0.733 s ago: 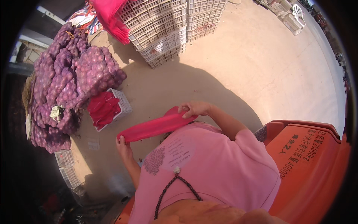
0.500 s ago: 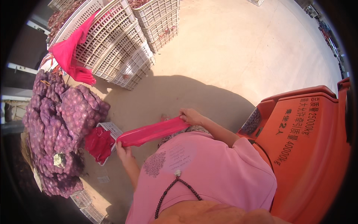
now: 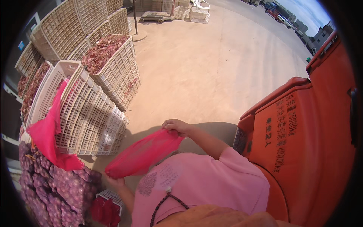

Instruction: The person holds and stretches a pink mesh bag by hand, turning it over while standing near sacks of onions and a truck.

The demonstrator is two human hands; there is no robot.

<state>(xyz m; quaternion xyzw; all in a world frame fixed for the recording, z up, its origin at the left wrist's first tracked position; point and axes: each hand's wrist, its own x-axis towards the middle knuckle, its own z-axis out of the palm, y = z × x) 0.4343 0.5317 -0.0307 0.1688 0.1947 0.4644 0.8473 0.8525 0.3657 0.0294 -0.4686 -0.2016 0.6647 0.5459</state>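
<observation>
A pink-red mesh bag (image 3: 145,153) stretches between my two hands, in front of my pink shirt. My right hand (image 3: 177,127) is closed on its upper right end. At the lower left end my left hand (image 3: 116,181) grips the bag, its fingers partly hidden by the mesh. The bag is flat and thin enough to see through in the middle. Just below my left hand stands a small white crate (image 3: 111,195) with more red mesh bags (image 3: 106,212) in it. Purple onions in net sacks (image 3: 56,187) are piled to the left of it.
Tall stacks of white slatted crates (image 3: 85,113) rise at left, one filled with reddish onion skins (image 3: 104,53). Another pink mesh bag (image 3: 49,130) drapes over a crate. An orange vehicle (image 3: 298,151) stands close at right. A platform cart (image 3: 155,17) and a white chair (image 3: 200,4) are far off.
My view has tilted up, showing more of the yard and crates. The narrow strip of mesh bag has spread wider between my hands, both of which still hold it.
</observation>
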